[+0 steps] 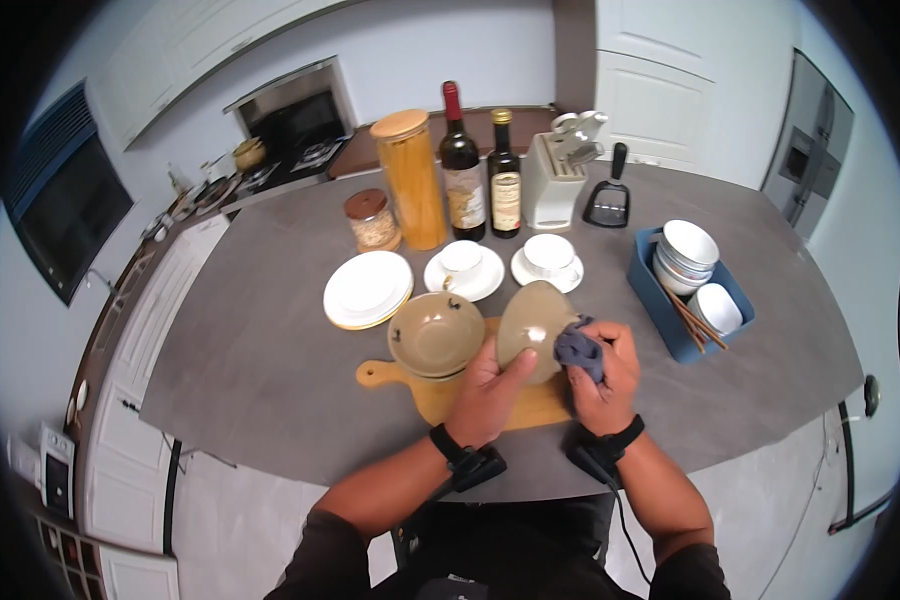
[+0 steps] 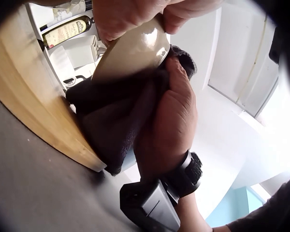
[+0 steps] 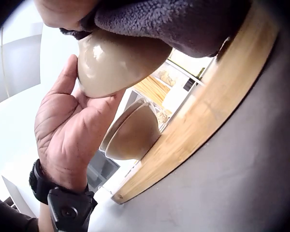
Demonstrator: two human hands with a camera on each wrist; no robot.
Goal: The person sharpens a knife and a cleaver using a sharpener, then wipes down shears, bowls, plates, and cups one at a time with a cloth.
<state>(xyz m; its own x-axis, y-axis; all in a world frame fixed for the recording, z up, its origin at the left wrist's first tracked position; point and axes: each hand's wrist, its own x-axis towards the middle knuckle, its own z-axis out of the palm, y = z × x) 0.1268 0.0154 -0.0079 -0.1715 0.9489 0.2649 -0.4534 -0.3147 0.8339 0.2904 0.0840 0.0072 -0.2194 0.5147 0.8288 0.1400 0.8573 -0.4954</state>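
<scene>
A beige bowl (image 1: 532, 318) is tilted on its side above the wooden cutting board (image 1: 440, 402). My left hand (image 1: 485, 395) grips it at the edge, the thumb lying across its glossy surface. Bunched in my right hand (image 1: 612, 382) is a dark grey-purple cloth (image 1: 578, 350), pressed against the bowl's right side. The right wrist view has the cloth (image 3: 150, 21) covering part of the held bowl (image 3: 118, 63), with the left hand (image 3: 70, 130) beneath. More beige bowls (image 1: 437, 338), stacked upright, stand on the board's left part.
Behind are white plates (image 1: 368, 288), two white cups (image 1: 461, 258) on saucers, a jar (image 1: 372, 220), a pasta canister (image 1: 410, 180), two bottles (image 1: 464, 180), a knife block (image 1: 554, 185) and a black turner (image 1: 610, 200). At right, a blue basket (image 1: 660, 310) holds white bowls and chopsticks.
</scene>
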